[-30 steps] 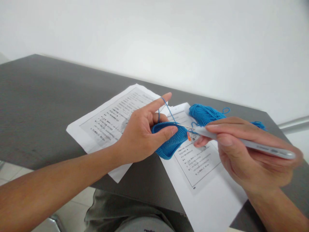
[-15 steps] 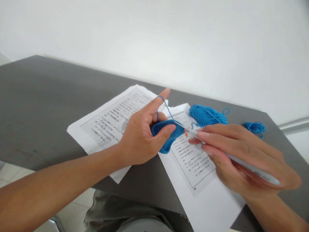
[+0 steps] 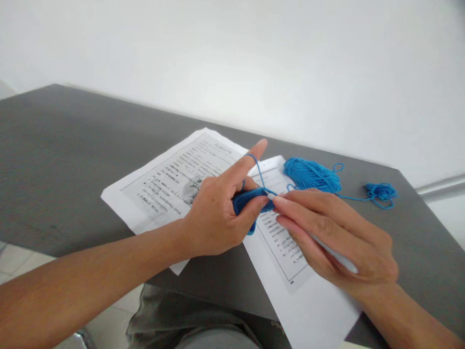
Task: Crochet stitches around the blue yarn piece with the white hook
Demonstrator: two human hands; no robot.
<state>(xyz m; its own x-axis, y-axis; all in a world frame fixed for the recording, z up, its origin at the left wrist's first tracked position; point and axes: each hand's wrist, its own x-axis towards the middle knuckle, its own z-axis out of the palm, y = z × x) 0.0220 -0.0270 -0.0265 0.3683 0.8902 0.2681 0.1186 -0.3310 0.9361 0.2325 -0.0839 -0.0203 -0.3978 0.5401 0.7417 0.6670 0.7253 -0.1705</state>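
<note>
My left hand [image 3: 218,213] pinches a small blue crocheted piece [image 3: 247,199] between thumb and fingers, with the forefinger raised and a strand of blue yarn looped over it. My right hand [image 3: 334,237] grips a white crochet hook [image 3: 332,255] like a pencil, its tip touching the blue piece right at my left thumb. The two hands meet above the printed sheets. A skein of blue yarn [image 3: 312,175] lies just behind my right hand, and a thin strand runs from it to a smaller yarn tangle [image 3: 380,192] on the right.
Two printed paper sheets [image 3: 170,182] lie overlapping on the dark grey table [image 3: 72,160]; the right sheet [image 3: 308,310] hangs over the near table edge. A white wall stands behind the table. My lap in grey cloth shows below the edge.
My right hand has moved left and brought the hook tip into the blue piece. The piece has been folded further into my left hand, and the small orange marker no longer shows.
</note>
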